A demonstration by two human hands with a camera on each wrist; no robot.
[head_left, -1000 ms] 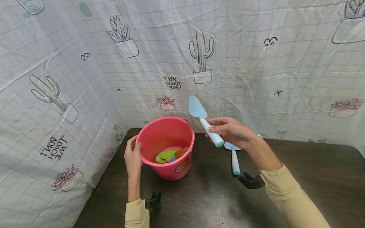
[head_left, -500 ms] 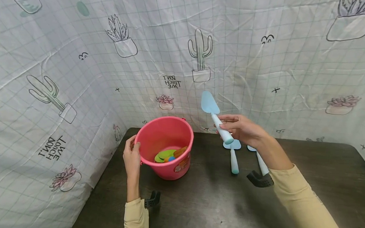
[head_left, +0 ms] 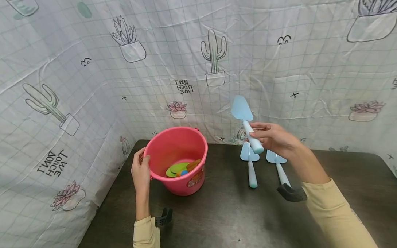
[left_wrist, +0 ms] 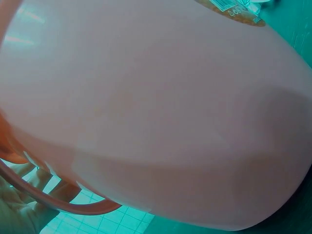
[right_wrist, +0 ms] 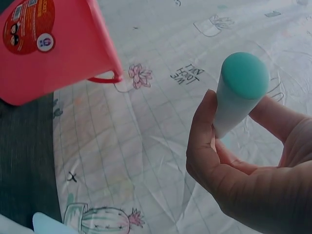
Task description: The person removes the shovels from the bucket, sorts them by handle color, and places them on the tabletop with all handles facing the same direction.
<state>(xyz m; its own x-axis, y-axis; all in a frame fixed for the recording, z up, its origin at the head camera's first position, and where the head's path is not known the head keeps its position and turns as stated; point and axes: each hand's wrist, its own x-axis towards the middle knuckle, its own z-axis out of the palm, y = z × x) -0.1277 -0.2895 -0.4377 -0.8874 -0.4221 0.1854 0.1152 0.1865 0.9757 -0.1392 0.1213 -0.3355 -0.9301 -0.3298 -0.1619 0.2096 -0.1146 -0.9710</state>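
Observation:
A pink bucket point(head_left: 181, 152) stands tilted on the dark table, with green, orange and blue toy pieces point(head_left: 178, 169) inside. At its left rim my left hand point(head_left: 140, 169) grips the edge; in the left wrist view the bucket wall point(left_wrist: 161, 112) fills most of the picture. My right hand point(head_left: 276, 139) holds a light blue toy trowel point(head_left: 241, 109) in the air by its white handle, blade up. The right wrist view shows the handle's green end point(right_wrist: 245, 75) between thumb and fingers. Below it, two similar trowels lie on the table, a nearer trowel point(head_left: 252, 173) and another trowel point(head_left: 282, 172).
The dark table point(head_left: 215, 219) runs back to a white cloth point(head_left: 266, 68) printed with cacti, hanging behind and at the left. Black wrist mounts point(head_left: 292, 193) sit on both forearms.
My right hand has moved right with the trowel, away from the bucket and over the two lying trowels. The left hand keeps its grip on the rim.

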